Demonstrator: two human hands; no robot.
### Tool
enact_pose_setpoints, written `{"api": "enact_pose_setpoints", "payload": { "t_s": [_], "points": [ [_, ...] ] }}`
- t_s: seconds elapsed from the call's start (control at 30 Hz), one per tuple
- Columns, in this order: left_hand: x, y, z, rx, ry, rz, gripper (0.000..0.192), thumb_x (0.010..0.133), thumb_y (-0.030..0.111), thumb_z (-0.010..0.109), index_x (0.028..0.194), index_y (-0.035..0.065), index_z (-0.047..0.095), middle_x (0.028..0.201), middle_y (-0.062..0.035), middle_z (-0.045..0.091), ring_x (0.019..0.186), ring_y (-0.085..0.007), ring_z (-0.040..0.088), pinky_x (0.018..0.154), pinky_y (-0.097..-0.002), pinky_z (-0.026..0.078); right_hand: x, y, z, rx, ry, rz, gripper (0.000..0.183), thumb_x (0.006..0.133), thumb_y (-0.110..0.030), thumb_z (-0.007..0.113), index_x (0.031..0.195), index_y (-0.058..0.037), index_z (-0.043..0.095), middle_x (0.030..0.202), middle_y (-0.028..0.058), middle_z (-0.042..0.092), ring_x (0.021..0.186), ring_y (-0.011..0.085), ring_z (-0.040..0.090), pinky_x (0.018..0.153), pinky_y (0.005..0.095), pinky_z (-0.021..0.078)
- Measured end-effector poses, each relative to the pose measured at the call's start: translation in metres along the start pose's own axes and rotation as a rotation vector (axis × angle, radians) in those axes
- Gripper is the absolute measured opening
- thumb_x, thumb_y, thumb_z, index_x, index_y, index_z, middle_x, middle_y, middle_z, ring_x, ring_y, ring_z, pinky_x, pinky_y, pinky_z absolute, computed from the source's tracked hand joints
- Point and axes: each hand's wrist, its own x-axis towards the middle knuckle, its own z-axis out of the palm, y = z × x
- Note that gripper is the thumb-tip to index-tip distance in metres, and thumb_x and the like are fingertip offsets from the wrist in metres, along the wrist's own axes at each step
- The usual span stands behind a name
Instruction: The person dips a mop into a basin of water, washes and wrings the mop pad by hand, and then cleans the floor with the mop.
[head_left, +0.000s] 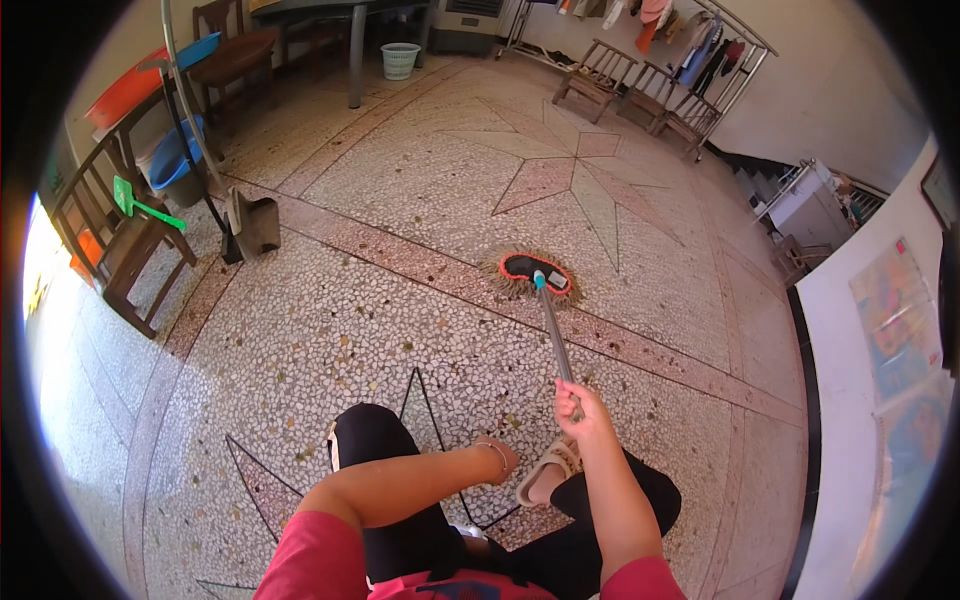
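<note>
A flat mop (517, 270) with a shaggy beige fringe and a black, orange-edged top rests on the terrazzo floor (337, 300). Its grey metal handle (556, 330) slopes back towards me from a teal joint. My right hand (581, 411) is closed around this handle, well behind the mop head. My left hand (504, 459), with a bracelet at the wrist, hangs over the floor to the left of the handle and apart from it. Its fingers are mostly hidden from above. Below it to the right shows a foot in a beige sandal (541, 472).
At left stand a wooden chair (135, 259) with a green fly swatter (142, 204), a long-handled dustpan (255, 225) and a blue bucket (176, 161). A white basket (400, 61) sits by a table leg. Wooden chairs (596, 79) and a clothes rack (739, 67) line the back right.
</note>
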Motion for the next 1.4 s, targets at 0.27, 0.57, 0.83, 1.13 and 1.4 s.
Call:
{"api": "enact_pose_setpoints", "payload": {
  "t_s": [0.27,0.57,0.83,1.13,1.4],
  "points": [
    [0.032,0.003,-0.035,0.076,0.021,0.047,0.037,0.085,0.019,0.049,0.121,0.0095,0.048,0.114,-0.0124,0.055,0.100,-0.0298,0.056,0.073,-0.0449,0.047,-0.214,0.011,-0.081,0.428,-0.049,0.183,0.028,0.085,-0.007,0.049,0.110,0.0045,0.047,0.062,0.0015,0.040,0.045,0.0085,0.037,0.040,0.0207,0.0325],
    [0.010,0.068,-0.034,0.132,0.112,0.206,0.038,0.081,0.017,0.051,0.119,0.0195,0.050,0.099,-0.0127,0.061,0.092,-0.0315,0.060,0.071,-0.0440,0.048,-0.263,-0.006,-0.051,0.771,0.061,0.121,0.033,0.088,-0.010,0.046,0.116,0.0071,0.041,0.069,0.0033,0.040,0.048,0.0074,0.038,0.041,0.0202,0.0324],
    [-0.006,0.065,-0.019,0.206,-0.068,0.112,0.033,0.083,0.020,0.051,0.115,0.0147,0.054,0.091,-0.0087,0.063,0.090,-0.0274,0.061,0.071,-0.0404,0.048,-0.080,-0.067,-0.056,0.528,-0.007,-0.038,0.026,0.090,-0.017,0.048,0.108,-0.0004,0.039,0.067,0.0010,0.046,0.048,0.0084,0.043,0.041,0.0211,0.0351],
    [0.017,0.045,-0.032,0.075,0.171,0.236,0.027,0.079,0.017,0.054,0.105,0.0106,0.056,0.097,-0.0128,0.062,0.087,-0.0293,0.062,0.070,-0.0394,0.048,0.025,-0.100,-0.051,0.429,0.102,-0.250,0.020,0.091,-0.017,0.047,0.077,-0.0040,0.042,0.058,-0.0011,0.043,0.044,0.0067,0.042,0.038,0.0187,0.0358],
    [0.027,0.034,-0.063,0.136,0.109,0.167,0.031,0.079,0.021,0.054,0.108,0.0104,0.056,0.097,-0.0110,0.063,0.090,-0.0276,0.061,0.072,-0.0383,0.047,-0.106,0.023,0.001,0.472,0.078,-0.084,0.011,0.086,-0.016,0.052,0.082,-0.0077,0.045,0.066,0.0008,0.044,0.055,0.0114,0.042,0.047,0.0230,0.0372]
  ]
}}
